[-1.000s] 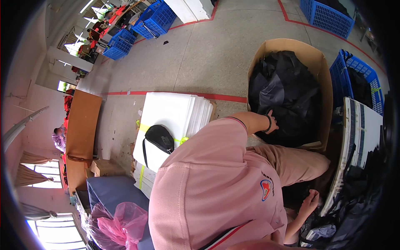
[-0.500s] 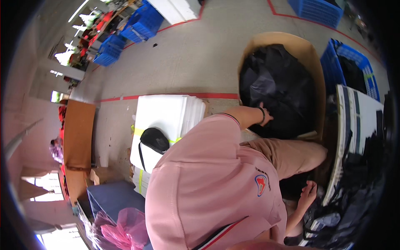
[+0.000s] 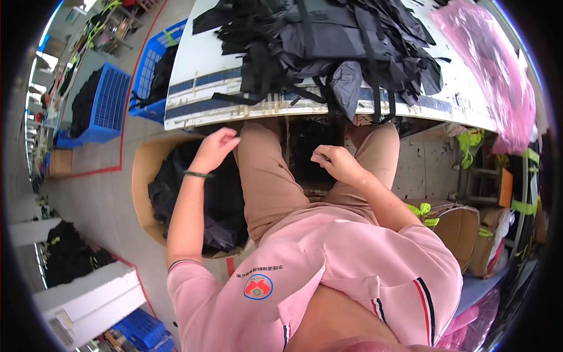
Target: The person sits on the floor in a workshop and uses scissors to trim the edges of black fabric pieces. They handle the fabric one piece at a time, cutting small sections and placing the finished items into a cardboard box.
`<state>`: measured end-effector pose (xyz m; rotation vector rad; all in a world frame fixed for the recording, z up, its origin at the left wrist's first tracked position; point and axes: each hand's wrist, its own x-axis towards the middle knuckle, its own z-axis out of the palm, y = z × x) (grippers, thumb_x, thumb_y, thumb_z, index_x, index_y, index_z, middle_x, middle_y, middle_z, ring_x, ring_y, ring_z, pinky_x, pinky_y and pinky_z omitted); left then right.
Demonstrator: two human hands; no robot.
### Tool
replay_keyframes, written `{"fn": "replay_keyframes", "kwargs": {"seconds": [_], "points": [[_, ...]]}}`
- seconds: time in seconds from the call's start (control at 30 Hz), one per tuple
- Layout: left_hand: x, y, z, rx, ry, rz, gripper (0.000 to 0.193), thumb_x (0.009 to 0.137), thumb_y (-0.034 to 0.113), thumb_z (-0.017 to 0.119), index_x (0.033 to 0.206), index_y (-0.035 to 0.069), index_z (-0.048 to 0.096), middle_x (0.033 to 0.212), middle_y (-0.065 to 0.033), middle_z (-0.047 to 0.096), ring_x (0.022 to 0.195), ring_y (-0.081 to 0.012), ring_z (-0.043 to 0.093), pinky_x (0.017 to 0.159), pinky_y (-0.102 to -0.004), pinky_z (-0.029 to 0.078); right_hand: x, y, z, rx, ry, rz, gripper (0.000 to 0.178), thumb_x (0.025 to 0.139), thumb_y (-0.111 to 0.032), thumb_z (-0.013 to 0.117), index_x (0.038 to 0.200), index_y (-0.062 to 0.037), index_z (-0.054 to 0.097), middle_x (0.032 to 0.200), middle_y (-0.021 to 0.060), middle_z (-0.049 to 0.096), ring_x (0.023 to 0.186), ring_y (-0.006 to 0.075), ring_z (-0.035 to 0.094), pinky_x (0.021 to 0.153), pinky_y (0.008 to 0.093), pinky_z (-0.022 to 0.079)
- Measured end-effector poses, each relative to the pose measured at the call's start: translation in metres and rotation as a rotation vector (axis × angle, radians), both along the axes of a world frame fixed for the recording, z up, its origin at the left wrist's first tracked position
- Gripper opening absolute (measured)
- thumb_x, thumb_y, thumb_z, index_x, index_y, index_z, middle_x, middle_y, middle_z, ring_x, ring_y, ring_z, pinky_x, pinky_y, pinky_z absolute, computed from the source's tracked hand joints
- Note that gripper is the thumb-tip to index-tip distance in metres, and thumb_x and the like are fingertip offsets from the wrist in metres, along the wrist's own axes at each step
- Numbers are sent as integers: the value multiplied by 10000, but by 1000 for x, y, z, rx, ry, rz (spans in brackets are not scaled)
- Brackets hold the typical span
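My left hand (image 3: 216, 151), a dark band on its wrist, hovers beside my left knee at the edge of a cardboard box (image 3: 144, 190). Its fingers are loosely bent and apart, and nothing shows in them. Black fabric (image 3: 196, 193) fills the box. Between my thighs, my right hand (image 3: 340, 163) is raised with fingertips pinched together; whatever they hold, if anything, is too small to make out. Ahead of both hands is a white table (image 3: 193, 61) with a heap of black fabric pieces and straps (image 3: 328, 44) on it, some hanging over the near edge.
Blue plastic crates (image 3: 108, 102) with black fabric stand at the left. Pink plastic sheeting (image 3: 498, 76) drapes over the table's right end. Cardboard boxes (image 3: 454, 234) and a small stool-like frame (image 3: 484, 182) are at my right. A white pillar (image 3: 88, 299) rises at the lower left.
My body and view have turned right from the cardboard box to the table. My left hand has come out of the black fabric in the box. Both hands are now raised over my lap.
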<state>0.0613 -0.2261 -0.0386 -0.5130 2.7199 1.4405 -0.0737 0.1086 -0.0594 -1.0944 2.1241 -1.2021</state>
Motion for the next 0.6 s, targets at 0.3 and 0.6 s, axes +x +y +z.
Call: {"fn": "replay_keyframes", "kwargs": {"seconds": [0.3,0.6], "points": [[-217,161,12,-67,196,-95,333,780,280,725,790,-14,568,707,-71,573,619,-138,514,582,-293,426,14,45,6,-75,-22,-86,217,848,-227,658,858,-13,618,803,158,646,753,354,616,652,405,483],[-107,192,41,341,378,-400,223,721,52,749,799,17,543,1118,-119,564,1008,-198,538,890,-291,408,-18,97,3,-411,-637,-603,210,961,-219,538,978,-16,590,759,52,637,468,52,435,424,200,348]]}}
